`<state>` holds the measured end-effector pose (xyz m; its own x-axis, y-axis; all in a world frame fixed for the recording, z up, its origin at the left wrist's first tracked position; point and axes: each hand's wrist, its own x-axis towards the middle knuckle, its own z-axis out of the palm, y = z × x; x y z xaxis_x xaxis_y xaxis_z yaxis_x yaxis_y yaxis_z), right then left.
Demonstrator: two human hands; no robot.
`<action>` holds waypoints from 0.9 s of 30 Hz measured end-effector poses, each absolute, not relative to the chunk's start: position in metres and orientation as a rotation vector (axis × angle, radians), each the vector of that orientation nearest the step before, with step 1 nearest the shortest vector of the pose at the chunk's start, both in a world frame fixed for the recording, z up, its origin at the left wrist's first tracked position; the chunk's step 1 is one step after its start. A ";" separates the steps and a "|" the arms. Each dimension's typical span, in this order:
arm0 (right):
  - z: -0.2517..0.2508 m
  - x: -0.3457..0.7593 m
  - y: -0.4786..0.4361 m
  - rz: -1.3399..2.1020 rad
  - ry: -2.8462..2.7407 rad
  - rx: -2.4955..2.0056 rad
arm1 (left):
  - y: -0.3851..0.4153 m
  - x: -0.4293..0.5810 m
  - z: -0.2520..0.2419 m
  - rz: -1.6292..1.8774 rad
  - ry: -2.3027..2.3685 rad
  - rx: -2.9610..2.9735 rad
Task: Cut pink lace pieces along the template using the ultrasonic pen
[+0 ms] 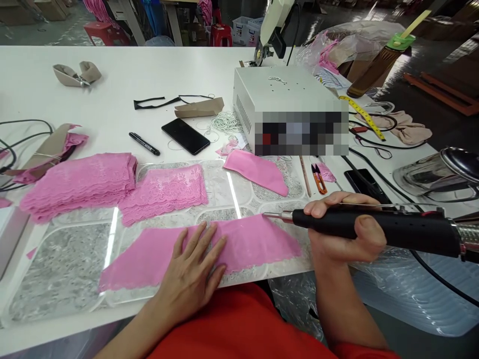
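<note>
A long pink fabric piece point(247, 242) with a scalloped lower edge lies flat near the table's front edge. My left hand point(196, 259) presses on its middle, fingers stretched out and slightly spread. In my right hand point(348, 229) is a black handheld tool point(404, 232) with a slim metal tip, its thumb raised along the side. That tip touches or hovers just over the fabric's upper edge; I cannot tell which. Behind lie two stacks of pink lace, a larger stack point(82, 182) and a smaller stack point(168, 192), plus a smooth pink piece point(256, 172).
A grey metal box point(288, 89) stands at the back. Around it are a phone point(186, 136), a marker point(144, 143), orange thread snips point(319, 178), a yellow tape measure point(362, 117) and a lidded jug point(437, 172). Black cables point(377, 179) run along the right side.
</note>
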<state>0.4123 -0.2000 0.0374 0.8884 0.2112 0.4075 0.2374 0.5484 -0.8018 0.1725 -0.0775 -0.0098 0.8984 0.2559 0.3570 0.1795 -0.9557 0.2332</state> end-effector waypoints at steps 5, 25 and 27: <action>0.038 0.412 -0.199 -0.011 -0.520 -1.008 | -0.078 0.173 -0.009 0.587 0.331 2.868; 0.041 0.408 -0.199 -0.030 -0.566 -1.030 | -0.078 0.173 -0.009 0.588 0.370 2.852; 0.043 0.408 -0.199 -0.026 -0.556 -1.031 | -0.078 0.173 -0.009 0.592 0.377 2.852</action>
<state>0.4077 -0.1986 0.0425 0.8620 0.2351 0.4490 0.2756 0.5260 -0.8046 0.1728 -0.0780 -0.0088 0.8869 0.2879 0.3613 0.2058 -0.9464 0.2488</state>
